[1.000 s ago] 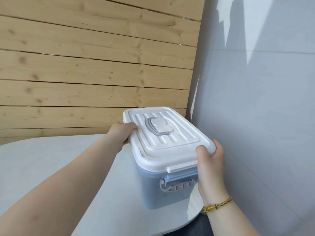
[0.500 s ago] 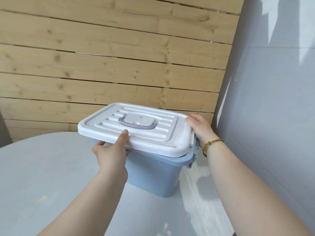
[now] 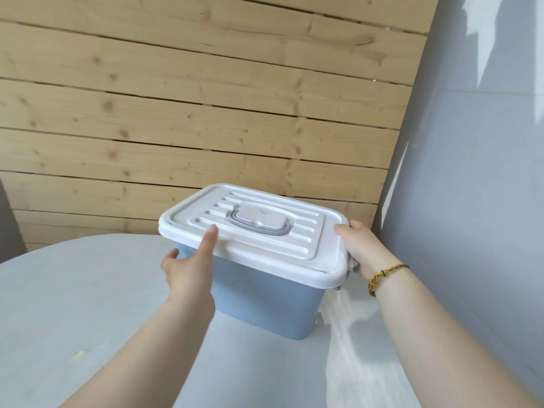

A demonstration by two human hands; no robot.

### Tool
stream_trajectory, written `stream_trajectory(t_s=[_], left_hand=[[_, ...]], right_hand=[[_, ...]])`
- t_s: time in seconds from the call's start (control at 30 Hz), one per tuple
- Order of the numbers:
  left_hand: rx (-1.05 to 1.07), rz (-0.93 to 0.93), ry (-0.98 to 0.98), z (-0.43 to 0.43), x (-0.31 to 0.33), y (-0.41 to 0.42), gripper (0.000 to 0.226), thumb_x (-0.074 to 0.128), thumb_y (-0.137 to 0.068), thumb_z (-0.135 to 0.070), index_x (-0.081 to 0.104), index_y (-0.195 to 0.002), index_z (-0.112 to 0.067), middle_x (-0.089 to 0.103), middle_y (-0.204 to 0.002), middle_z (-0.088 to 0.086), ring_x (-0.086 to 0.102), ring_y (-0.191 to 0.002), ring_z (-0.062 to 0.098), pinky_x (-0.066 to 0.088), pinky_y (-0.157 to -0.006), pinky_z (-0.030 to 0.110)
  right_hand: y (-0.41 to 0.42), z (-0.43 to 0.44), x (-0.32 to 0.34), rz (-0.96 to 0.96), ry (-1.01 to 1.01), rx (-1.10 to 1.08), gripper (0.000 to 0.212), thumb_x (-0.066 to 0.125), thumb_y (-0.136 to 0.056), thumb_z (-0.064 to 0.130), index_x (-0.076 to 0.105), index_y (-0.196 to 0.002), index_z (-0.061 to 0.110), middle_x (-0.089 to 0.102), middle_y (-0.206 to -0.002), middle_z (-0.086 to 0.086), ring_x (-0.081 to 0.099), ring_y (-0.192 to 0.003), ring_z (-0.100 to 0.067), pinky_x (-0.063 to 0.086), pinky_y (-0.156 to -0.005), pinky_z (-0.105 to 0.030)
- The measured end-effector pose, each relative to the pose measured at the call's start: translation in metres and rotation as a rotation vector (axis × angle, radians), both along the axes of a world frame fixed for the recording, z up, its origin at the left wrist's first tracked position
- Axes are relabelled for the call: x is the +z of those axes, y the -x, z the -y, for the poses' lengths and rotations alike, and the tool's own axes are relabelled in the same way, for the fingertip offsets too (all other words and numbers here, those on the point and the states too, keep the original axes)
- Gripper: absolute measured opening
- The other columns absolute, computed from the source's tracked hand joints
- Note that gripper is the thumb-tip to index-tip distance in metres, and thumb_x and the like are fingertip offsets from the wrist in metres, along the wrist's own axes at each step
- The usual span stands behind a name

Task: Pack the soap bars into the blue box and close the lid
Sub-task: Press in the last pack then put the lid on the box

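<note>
A blue box (image 3: pixel 265 298) stands on a pale grey table (image 3: pixel 88 304), its white lid (image 3: pixel 265 245) lying on top; no soap bars are visible. The left hand (image 3: pixel 188 272) pinches the lid's left end, thumb (image 3: pixel 210 234) on top and fingers curled under the rim. The right hand (image 3: pixel 365 248), with a braided bracelet (image 3: pixel 382 275) at the wrist, grips the right end the same way. Seating the lid likely calls for even downward pressure at both ends, keeping it square. A wooden plank wall (image 3: pixel 176 113) stands behind.
</note>
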State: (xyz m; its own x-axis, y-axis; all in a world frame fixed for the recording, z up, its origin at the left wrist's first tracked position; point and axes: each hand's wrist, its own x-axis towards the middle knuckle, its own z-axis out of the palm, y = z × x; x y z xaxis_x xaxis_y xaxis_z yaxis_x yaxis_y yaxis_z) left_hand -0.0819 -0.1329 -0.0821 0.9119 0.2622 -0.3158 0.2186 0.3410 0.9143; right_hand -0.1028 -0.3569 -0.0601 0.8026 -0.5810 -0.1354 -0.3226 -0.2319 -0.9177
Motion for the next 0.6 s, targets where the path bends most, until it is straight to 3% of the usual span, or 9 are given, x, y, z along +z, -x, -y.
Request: stream_trajectory(t_s=[0.1,0.13,0.23,0.3,0.33,0.43,0.5,0.53,0.6], left_hand=[[0.020,0.018,-0.073,-0.030,0.009,-0.031,0.078,0.058,-0.076,-0.049,0.020,-0.138,-0.019,0.029,-0.146,0.003,0.034,-0.129,0.026,0.030,-0.102,0.041],[-0.027,0.017,-0.092,-0.038,0.012,-0.042,0.075,0.057,-0.077,-0.049,0.023,-0.137,-0.017,0.035,-0.142,0.003,0.037,-0.127,0.026,0.031,-0.101,0.041],[-0.247,-0.014,-0.046,-0.049,0.018,-0.066,0.044,0.057,-0.080,-0.036,0.048,-0.117,-0.014,0.055,-0.100,0.002,0.055,-0.093,0.024,0.039,-0.083,0.036],[-0.338,-0.035,-0.006,-0.051,0.018,-0.074,0.020,0.057,-0.078,-0.021,0.055,-0.096,-0.013,0.053,-0.077,0.002,0.051,-0.067,0.020,0.042,-0.066,0.032],[-0.348,-0.031,0.017,-0.051,0.017,-0.077,0.015,0.057,-0.077,-0.016,0.056,-0.091,-0.011,0.053,-0.073,0.002,0.050,-0.064,0.019,0.042,-0.062,0.030],[-0.331,0.009,0.112,-0.052,0.013,-0.082,0.019,0.057,-0.078,-0.009,0.053,-0.096,-0.004,0.057,-0.077,0.004,0.054,-0.068,0.017,0.045,-0.066,0.025],[-0.311,0.032,0.150,-0.051,0.011,-0.080,0.020,0.058,-0.078,-0.007,0.052,-0.097,-0.002,0.059,-0.083,0.007,0.056,-0.070,0.017,0.046,-0.068,0.025],[-0.296,0.042,0.148,-0.049,0.010,-0.079,0.023,0.058,-0.077,-0.005,0.052,-0.100,-0.001,0.060,-0.093,0.009,0.056,-0.074,0.018,0.047,-0.069,0.025],[-0.245,0.084,0.108,-0.049,0.009,-0.081,0.052,0.061,-0.076,-0.003,0.041,-0.124,0.000,0.050,-0.126,0.015,0.056,-0.095,0.023,0.046,-0.080,0.028]], right_hand=[[0.015,-0.011,-0.006,-0.026,-0.190,-0.079,0.062,0.048,-0.088,0.039,0.025,-0.141,0.015,0.048,-0.130,-0.008,0.049,-0.115,-0.031,0.036,-0.092,-0.042],[0.019,-0.013,-0.011,-0.057,-0.266,-0.084,0.064,0.050,-0.085,0.043,0.028,-0.139,0.016,0.050,-0.129,-0.009,0.050,-0.112,-0.033,0.036,-0.094,-0.048],[0.031,-0.025,-0.017,-0.049,-0.426,-0.043,0.038,0.052,-0.083,0.047,0.054,-0.103,0.016,0.059,-0.091,-0.009,0.053,-0.081,-0.029,0.042,-0.081,-0.051],[0.029,-0.028,-0.015,0.014,-0.436,-0.072,0.024,0.052,-0.085,0.040,0.055,-0.083,0.016,0.060,-0.084,-0.010,0.056,-0.080,-0.030,0.047,-0.077,-0.047],[0.027,-0.027,-0.012,0.033,-0.423,-0.088,0.022,0.052,-0.086,0.035,0.053,-0.078,0.015,0.060,-0.080,-0.011,0.057,-0.076,-0.030,0.048,-0.074,-0.044],[0.020,-0.024,0.000,0.054,-0.365,-0.120,0.023,0.052,-0.087,0.023,0.051,-0.069,0.009,0.055,-0.066,-0.010,0.052,-0.057,-0.026,0.043,-0.057,-0.031],[0.015,-0.021,0.004,0.055,-0.339,-0.134,0.024,0.053,-0.086,0.019,0.051,-0.066,0.008,0.055,-0.065,-0.009,0.051,-0.056,-0.024,0.041,-0.054,-0.028],[0.013,-0.018,0.004,0.052,-0.340,-0.144,0.023,0.055,-0.086,0.020,0.051,-0.066,0.008,0.055,-0.066,-0.009,0.052,-0.056,-0.023,0.043,-0.056,-0.029],[0.010,-0.016,0.005,0.029,-0.359,-0.152,0.022,0.056,-0.084,0.022,0.051,-0.067,0.009,0.055,-0.065,-0.009,0.052,-0.056,-0.022,0.047,-0.062,-0.032]])
